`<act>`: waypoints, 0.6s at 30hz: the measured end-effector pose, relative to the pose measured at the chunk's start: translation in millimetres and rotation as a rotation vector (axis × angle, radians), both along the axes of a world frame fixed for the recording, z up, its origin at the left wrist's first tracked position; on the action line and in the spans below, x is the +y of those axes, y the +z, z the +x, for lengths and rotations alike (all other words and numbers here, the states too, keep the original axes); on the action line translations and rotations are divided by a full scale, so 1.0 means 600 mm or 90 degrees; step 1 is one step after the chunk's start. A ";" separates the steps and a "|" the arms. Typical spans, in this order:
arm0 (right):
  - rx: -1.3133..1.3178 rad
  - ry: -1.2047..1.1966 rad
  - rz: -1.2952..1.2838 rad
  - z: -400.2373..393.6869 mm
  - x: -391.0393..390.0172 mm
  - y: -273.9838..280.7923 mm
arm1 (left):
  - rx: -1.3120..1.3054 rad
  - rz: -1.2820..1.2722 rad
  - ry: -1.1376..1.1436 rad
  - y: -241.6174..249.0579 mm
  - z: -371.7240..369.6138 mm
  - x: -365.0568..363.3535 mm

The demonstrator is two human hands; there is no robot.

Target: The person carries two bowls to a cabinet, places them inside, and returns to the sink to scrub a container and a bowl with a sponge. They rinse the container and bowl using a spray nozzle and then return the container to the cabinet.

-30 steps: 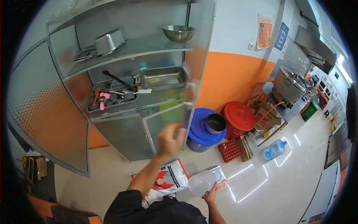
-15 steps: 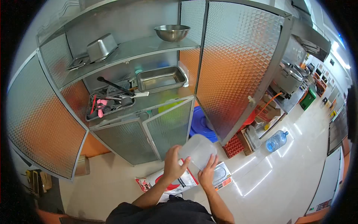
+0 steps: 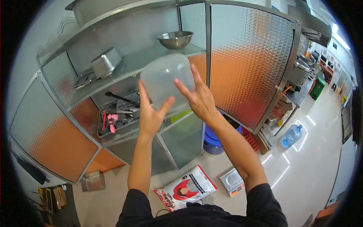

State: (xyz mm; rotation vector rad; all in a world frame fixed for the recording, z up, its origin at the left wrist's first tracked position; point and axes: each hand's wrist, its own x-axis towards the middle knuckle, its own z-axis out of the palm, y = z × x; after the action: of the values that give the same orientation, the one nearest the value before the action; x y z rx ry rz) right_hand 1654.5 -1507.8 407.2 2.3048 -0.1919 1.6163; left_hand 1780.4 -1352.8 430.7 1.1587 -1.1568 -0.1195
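Observation:
A frosted, translucent plastic container (image 3: pixel 166 77) is raised in front of the cabinet, held between my two hands. My left hand (image 3: pixel 150 116) grips its lower left side, thumb pointing up and right. On its right side is my right hand (image 3: pixel 200 99), fingers spread along the wall. Behind the container, the steel shelf (image 3: pixel 132 70) bears a metal bowl (image 3: pixel 175 40) at its right and an upturned steel pan (image 3: pixel 107 62) at its left. The container hides much of the lower shelf, where a tray of utensils (image 3: pixel 117 117) shows.
Hinged textured-glass doors stand open at left (image 3: pixel 49 128) and right (image 3: pixel 249 64). On the floor are a printed sack (image 3: pixel 187 189), a scale (image 3: pixel 232 181), a blue bin (image 3: pixel 214 142), a water jug (image 3: pixel 291 136) and a steel box (image 3: pixel 93 181).
Both hands have lifted the container from low near the floor up to the shelf's height, and to the left. The arms now reach farther forward.

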 end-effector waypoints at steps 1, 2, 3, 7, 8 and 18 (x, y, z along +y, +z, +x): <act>0.004 0.001 0.029 0.023 -0.007 0.036 | 0.035 -0.067 -0.037 0.030 0.015 -0.025; 0.007 0.002 0.055 0.047 -0.011 0.067 | 0.021 -0.076 -0.041 0.054 0.034 -0.043; -0.010 -0.002 0.043 0.075 -0.018 0.090 | -0.063 -0.111 0.077 0.075 0.058 -0.064; -0.066 0.098 0.066 0.186 -0.044 0.155 | -0.228 -0.166 0.358 0.137 0.158 -0.138; -0.010 0.140 0.163 0.200 -0.051 0.155 | -0.226 -0.147 0.405 0.142 0.187 -0.156; 0.086 0.107 0.599 -0.055 -0.026 -0.296 | -0.281 0.355 0.589 0.152 0.306 -0.248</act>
State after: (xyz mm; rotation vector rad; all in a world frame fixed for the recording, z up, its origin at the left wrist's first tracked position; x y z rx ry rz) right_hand 1621.6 -1523.4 229.8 3.1612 -0.9148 1.6434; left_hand 1964.0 -1501.6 521.8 2.1941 -0.8629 0.5842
